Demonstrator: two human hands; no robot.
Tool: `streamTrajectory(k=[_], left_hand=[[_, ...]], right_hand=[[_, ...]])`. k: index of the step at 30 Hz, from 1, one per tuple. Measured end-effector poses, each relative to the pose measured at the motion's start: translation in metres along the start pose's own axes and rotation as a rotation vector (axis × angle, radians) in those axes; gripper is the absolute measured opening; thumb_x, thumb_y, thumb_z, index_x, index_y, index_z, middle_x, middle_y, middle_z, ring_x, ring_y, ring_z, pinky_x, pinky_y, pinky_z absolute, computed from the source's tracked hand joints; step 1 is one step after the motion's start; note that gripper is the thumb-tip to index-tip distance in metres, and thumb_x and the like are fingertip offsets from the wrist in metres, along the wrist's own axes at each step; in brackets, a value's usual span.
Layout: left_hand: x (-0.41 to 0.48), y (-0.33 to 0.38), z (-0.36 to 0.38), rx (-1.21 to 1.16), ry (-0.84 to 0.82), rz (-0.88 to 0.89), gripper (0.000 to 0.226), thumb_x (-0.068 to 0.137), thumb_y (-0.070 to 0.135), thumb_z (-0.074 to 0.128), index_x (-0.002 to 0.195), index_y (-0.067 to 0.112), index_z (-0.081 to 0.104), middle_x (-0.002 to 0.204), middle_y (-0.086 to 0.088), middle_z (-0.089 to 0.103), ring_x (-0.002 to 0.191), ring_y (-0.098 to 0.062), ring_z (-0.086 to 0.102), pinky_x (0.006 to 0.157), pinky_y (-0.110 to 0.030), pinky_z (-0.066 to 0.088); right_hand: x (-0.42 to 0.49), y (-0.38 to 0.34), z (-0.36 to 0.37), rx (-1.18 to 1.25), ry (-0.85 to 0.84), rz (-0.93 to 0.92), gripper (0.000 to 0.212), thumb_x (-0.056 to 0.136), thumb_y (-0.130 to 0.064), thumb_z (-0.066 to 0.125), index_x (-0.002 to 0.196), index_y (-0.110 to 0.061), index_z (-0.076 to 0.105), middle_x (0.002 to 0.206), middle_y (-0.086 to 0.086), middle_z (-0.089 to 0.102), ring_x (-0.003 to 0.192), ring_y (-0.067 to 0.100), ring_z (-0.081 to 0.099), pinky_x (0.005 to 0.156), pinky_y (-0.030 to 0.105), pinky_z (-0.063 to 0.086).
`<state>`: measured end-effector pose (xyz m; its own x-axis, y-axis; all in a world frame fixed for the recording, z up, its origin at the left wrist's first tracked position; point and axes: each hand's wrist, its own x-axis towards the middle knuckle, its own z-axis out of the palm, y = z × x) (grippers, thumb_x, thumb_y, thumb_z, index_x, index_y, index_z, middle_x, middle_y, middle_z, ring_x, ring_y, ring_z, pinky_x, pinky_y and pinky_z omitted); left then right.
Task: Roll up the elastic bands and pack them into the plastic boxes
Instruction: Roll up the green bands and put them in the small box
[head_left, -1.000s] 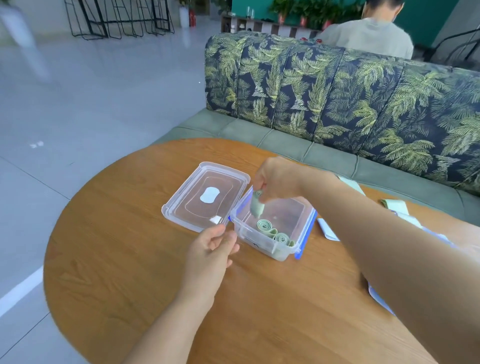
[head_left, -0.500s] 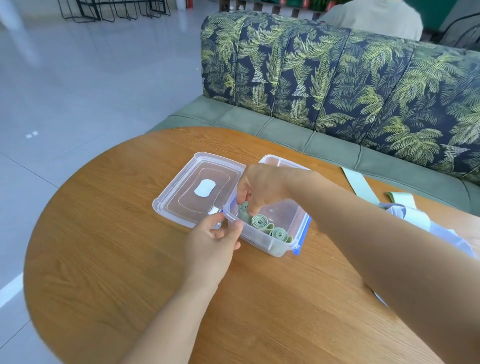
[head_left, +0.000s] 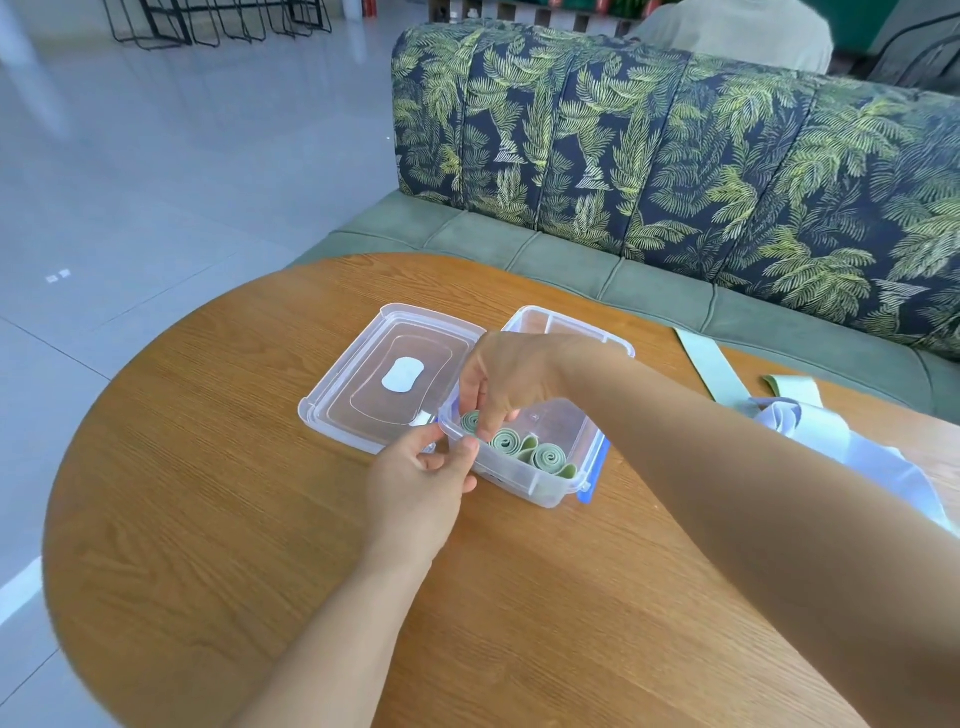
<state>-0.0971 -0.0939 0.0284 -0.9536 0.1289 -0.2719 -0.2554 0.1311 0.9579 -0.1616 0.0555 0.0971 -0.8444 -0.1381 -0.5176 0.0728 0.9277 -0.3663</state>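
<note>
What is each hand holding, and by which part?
Right hand pinches the leftmost rolled band by its top edge, inside the plastic box; left hand grips that box's near left corner.

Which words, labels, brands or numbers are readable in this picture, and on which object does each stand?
None can be read.
White oval sticker on the clear plastic lid: no legible print shows.
Small white tag at the lid's edge: too small to read.

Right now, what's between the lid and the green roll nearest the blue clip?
In the head view: the box wall, the held roll in the right hand, and a middle roll.
</note>
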Motion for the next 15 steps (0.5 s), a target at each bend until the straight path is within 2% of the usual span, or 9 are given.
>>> streamTrajectory(k=[2,6,9,12,15], left_hand=[[0.000,0.000,0.000,-0.004,0.000,-0.001,0.031,0.088,0.028,0.068,0.117,0.022,0.061,0.088,0.002,0.071,0.064,-0.002,0.069,0.055,-0.019,0.044],[0.000,0.000,0.000,0.000,-0.001,0.001,0.032,0.087,0.029,0.069,0.118,0.022,0.061,0.090,0.003,0.071,0.066,-0.002,0.069,0.059,-0.023,0.044],[0.001,0.000,0.000,-0.001,0.001,0.005,0.030,0.087,0.028,0.069,0.116,0.022,0.061,0.089,0.002,0.071,0.065,-0.001,0.069,0.060,-0.023,0.045],[0.002,-0.001,0.001,0.001,-0.001,0.005,0.030,0.087,0.029,0.069,0.115,0.023,0.061,0.089,0.003,0.071,0.065,-0.001,0.069,0.061,-0.024,0.046],[0.002,-0.001,0.001,0.000,-0.006,0.010,0.027,0.087,0.028,0.068,0.113,0.024,0.062,0.088,0.003,0.072,0.065,-0.001,0.069,0.060,-0.023,0.044]], right_hand=[[0.000,0.003,0.000,0.037,-0.011,0.006,0.034,0.070,-0.024,0.084,0.101,-0.024,0.069,0.097,0.002,0.072,0.075,0.009,0.066,0.068,0.023,0.050],[-0.005,0.011,0.002,0.148,-0.026,0.005,0.035,0.075,-0.029,0.081,0.107,-0.025,0.068,0.099,0.002,0.072,0.077,0.009,0.067,0.067,0.020,0.050],[-0.010,0.015,0.003,0.242,0.005,-0.005,0.023,0.087,-0.024,0.070,0.109,-0.019,0.069,0.102,0.001,0.071,0.072,0.003,0.065,0.060,0.012,0.049],[-0.009,0.019,0.006,0.266,0.031,-0.003,0.020,0.090,-0.016,0.066,0.109,-0.018,0.069,0.094,-0.001,0.068,0.062,-0.002,0.062,0.053,0.009,0.047],[-0.005,0.022,0.011,0.330,0.021,0.004,0.022,0.088,-0.015,0.068,0.111,-0.015,0.069,0.092,-0.001,0.068,0.063,-0.003,0.062,0.057,0.012,0.049]])
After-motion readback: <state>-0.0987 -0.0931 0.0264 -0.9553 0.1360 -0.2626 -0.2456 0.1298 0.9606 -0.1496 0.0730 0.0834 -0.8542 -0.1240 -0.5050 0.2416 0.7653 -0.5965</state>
